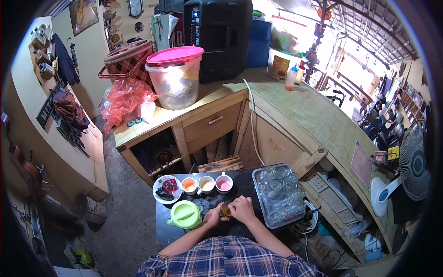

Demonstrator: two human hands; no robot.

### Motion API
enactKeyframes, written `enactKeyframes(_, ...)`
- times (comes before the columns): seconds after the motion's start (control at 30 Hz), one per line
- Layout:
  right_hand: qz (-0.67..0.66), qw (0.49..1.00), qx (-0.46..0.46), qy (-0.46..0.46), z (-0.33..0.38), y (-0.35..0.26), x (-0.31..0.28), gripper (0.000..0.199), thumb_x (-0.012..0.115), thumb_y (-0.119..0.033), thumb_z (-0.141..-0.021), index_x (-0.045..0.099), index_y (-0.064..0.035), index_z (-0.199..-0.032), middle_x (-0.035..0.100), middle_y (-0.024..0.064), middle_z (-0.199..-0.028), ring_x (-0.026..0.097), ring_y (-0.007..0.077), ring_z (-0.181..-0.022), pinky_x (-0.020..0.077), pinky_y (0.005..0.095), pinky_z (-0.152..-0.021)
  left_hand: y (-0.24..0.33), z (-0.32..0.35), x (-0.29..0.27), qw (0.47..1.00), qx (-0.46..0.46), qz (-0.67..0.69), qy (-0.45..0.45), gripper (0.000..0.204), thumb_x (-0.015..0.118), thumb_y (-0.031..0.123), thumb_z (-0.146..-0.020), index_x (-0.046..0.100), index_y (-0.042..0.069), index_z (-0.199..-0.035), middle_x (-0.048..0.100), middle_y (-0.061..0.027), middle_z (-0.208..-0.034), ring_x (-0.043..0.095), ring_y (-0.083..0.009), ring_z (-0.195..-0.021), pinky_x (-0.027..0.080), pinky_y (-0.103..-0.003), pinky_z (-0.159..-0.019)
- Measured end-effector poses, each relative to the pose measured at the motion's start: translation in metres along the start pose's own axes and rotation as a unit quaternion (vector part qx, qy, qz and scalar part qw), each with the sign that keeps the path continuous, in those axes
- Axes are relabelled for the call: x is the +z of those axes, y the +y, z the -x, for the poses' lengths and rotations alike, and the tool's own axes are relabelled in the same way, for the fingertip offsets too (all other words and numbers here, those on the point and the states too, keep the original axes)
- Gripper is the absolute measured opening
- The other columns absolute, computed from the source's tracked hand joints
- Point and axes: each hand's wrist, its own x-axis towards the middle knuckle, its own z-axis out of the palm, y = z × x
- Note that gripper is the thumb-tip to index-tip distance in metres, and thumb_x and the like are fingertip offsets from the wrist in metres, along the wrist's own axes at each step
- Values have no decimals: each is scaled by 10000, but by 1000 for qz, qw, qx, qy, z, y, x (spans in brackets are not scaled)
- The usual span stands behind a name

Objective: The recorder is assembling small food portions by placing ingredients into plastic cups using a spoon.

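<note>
On a small dark table (240, 182) both my hands close around a small glass of amber liquid (226, 211). My left hand (213, 216) cups its left side and my right hand (242, 208) covers its right side and top. Just left of my left hand sits a green-lidded jug (185, 214). Beyond the glass stand three white cups: one with orange content (189, 185), one with pale yellow (206, 184), one with pink (224, 183).
A metal tray (261, 199) of several upturned glasses lies at my right. A white plate (160, 190) with red food sits far left. Behind are a wooden desk (212, 121), a pink-lidded tub (175, 76), a black speaker (218, 34), a fan (413, 161).
</note>
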Motion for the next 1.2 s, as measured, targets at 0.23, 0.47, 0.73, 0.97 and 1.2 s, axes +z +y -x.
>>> enactKeyframes(0.23,-47,999,18,6,0,3,4,119,687,-225,-767,735,-118,-746,660,31,-754,592,224,-827,419,411,-715,4,2,-2,1000,6,-6,3,904,826,354,-689,343,156,-1427,644,-187,-1134,615,-371,-1058,486,-436,-881)
enactKeyframes(0.47,-73,996,0,43,-2,-2,-1,116,692,-221,-765,739,-117,-745,667,38,-776,597,219,-843,423,405,-727,5,2,-4,1000,1,9,-2,912,834,339,-682,344,153,-1428,644,-186,-1136,616,-367,-1060,487,-433,-883)
enactKeyframes(0.73,-57,998,7,-10,1,1,2,107,696,-210,-760,739,-112,-748,660,33,-768,589,216,-846,412,402,-741,6,2,-2,1000,1,-13,4,904,834,336,-685,350,149,-1425,652,-186,-1117,625,-368,-1040,492,-433,-866)
enactKeyframes(0.97,-33,998,-10,-57,4,5,3,95,697,-199,-758,743,-119,-784,647,25,-759,580,213,-838,403,394,-743,19,6,-9,1000,6,-11,-1,883,830,332,-695,358,141,-1416,657,-185,-1100,634,-361,-1021,496,-419,-857)
enactKeyframes(1.2,-58,998,-24,-12,0,2,-1,85,707,-197,-747,737,-119,-761,646,31,-738,580,215,-830,399,393,-735,11,2,-6,1000,-2,-10,-3,877,831,326,-691,364,142,-1410,656,-183,-1101,632,-362,-1023,497,-426,-852)
